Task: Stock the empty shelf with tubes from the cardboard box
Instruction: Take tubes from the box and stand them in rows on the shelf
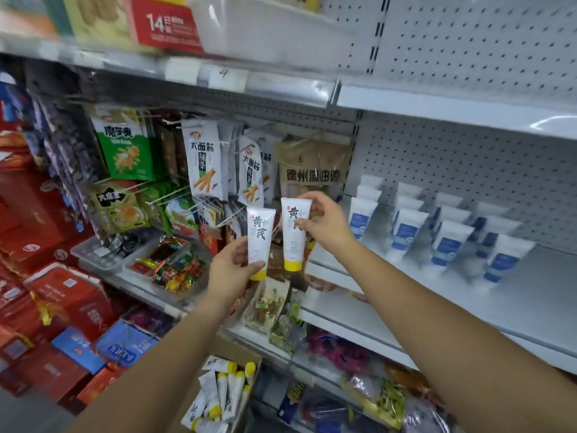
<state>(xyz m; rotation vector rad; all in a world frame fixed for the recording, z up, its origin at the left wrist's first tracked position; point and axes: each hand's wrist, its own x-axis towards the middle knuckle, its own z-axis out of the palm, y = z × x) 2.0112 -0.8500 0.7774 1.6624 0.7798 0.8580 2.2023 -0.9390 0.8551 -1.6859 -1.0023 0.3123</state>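
Before shelf (pixel 437 295), left fingers (pixel 257 269) gripping left tube (pixel 259 235), right fingers (pixel 312 199) apparently pinching right tube (pixel 293 245)

Tubes (pixel 222 390) in box (pixel 232 350), below-left of shelf (pixel 452 304)

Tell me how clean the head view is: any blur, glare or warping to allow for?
Head view: left tube and right tube, gripped by left hand and right hand, are sharp, print legible; red box up top smears; blue-label tubes on the white shelf look soft; glare streaks the upper shelf edge; shelf lines bow.
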